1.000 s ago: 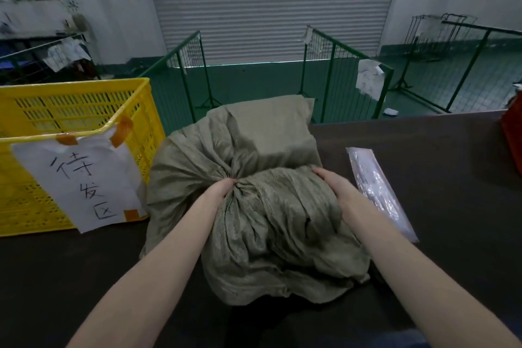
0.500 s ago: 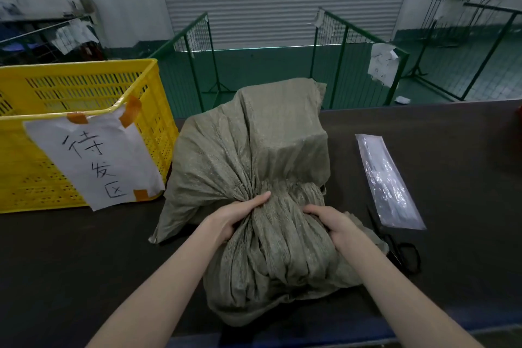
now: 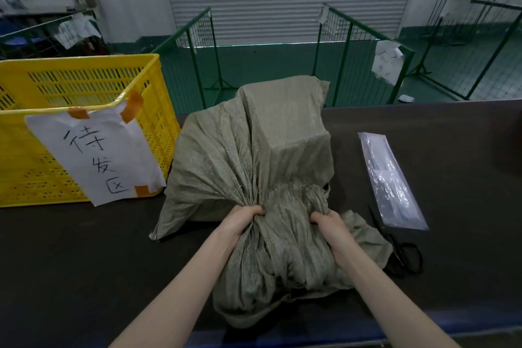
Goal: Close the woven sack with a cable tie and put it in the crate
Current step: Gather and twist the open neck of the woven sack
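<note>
The sack's neck is being bunched from both sides right now. The left hand [image 3: 243, 219] is clenched on a fistful of gathered cloth, fingers curled into the folds, and the right hand [image 3: 327, 224] is clamped on the opposite side of the same bunch, so the grip is basically two fists squeezing the opening shut. It's probably held this way so the mouth gets narrowed down to something a tie can be looped around.

The woven sack [image 3: 262, 155] itself is lying on the dark desk [image 3: 452, 135], boxy contents pushed to the far end, loose mouth pulled toward the person. That leaves the neck free to be worked.

Just right of the sack a clear plastic packet [image 3: 391, 178] is laid out, cable ties by the look of it, though the contents can't really be made out. Black scissors [image 3: 401, 254] are parked near the sack's right edge too, likely kept handy for trimming the tail. Left of the sack the yellow crate [image 3: 84, 85] is set close, with a paper sign [image 3: 96, 152] taped on, so only a short lift is needed later. No tie has been put on yet.
</note>
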